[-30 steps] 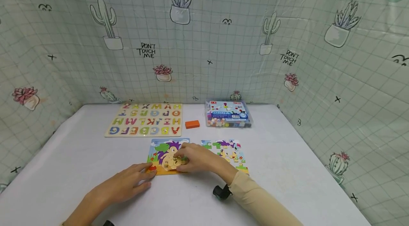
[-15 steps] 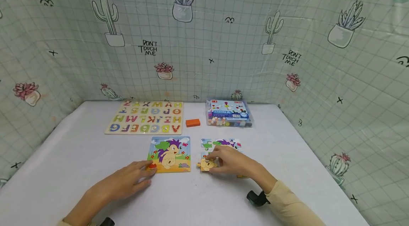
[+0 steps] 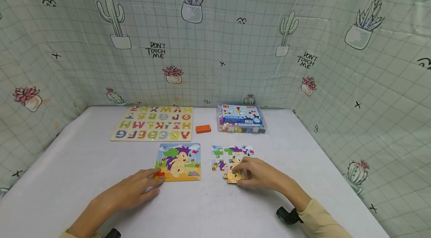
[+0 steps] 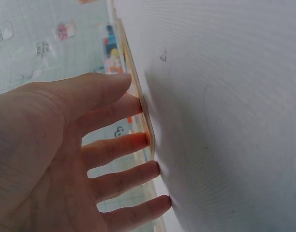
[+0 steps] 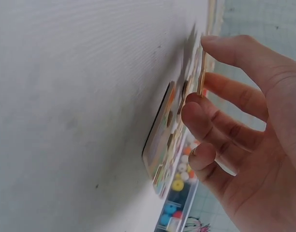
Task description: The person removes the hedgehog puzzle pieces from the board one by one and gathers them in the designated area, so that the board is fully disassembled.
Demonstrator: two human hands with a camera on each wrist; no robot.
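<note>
My right hand [image 3: 257, 173] pinches a tan jigsaw puzzle piece [image 3: 233, 176] between thumb and fingers, above the lower part of a loose group of pieces. In the right wrist view the held jigsaw piece [image 5: 202, 77] shows edge-on, off the table. The group includes a green-and-blue piece [image 3: 217, 150] and purple pieces [image 3: 235, 149]; my hand hides some. To its left lies a hedgehog puzzle board [image 3: 195, 163], its whole picture showing. My left hand [image 3: 133, 189] rests its fingertips at the board's lower left corner; in the left wrist view, nearly straight fingers [image 4: 121, 176] touch edge and table.
A wooden alphabet board [image 3: 151, 130] lies at the back left. Beside it are an orange block [image 3: 203, 129] and a clear plastic case [image 3: 240, 119] of coloured beads. White cloth covers the table [image 3: 84, 155]; a printed curtain [image 3: 215, 43] hangs around it.
My right hand has moved right from the hedgehog board, carrying the tan puzzle piece to the loose pieces. The spot it covered on the board now shows. My left hand has stayed put.
</note>
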